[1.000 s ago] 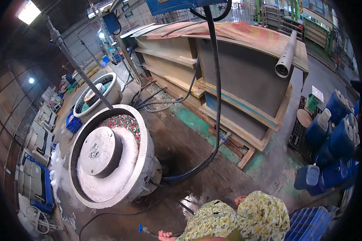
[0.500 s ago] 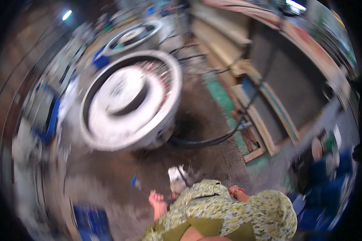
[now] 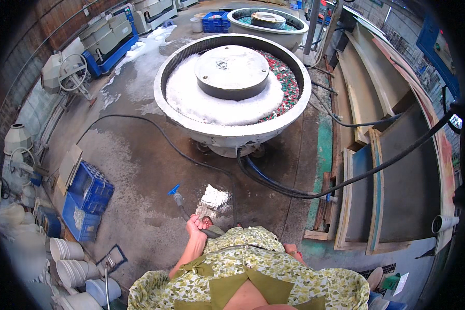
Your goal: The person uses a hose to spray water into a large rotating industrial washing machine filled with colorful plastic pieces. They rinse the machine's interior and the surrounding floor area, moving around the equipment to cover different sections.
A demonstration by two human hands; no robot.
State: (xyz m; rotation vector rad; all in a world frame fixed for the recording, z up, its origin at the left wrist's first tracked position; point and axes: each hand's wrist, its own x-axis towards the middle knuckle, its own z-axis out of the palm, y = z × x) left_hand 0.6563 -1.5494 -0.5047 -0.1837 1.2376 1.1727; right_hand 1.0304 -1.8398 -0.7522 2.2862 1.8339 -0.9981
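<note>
Off the tub's front rim (image 3: 232,129), my left fingers (image 3: 194,223) curl round a hose (image 3: 182,209) (right ones (image 3: 290,249), can't tell); foam (image 3: 183,101) covers most, right-edge chips (image 3: 290,87) bare.

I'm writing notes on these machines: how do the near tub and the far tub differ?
White foam covers much of the near tub's contents; none shows in the far tub. The near tub's loose pieces are mostly red and green; the far tub's look blue-green. Both tubs are round and pale-rimmed, with a round cap in the middle.
</note>
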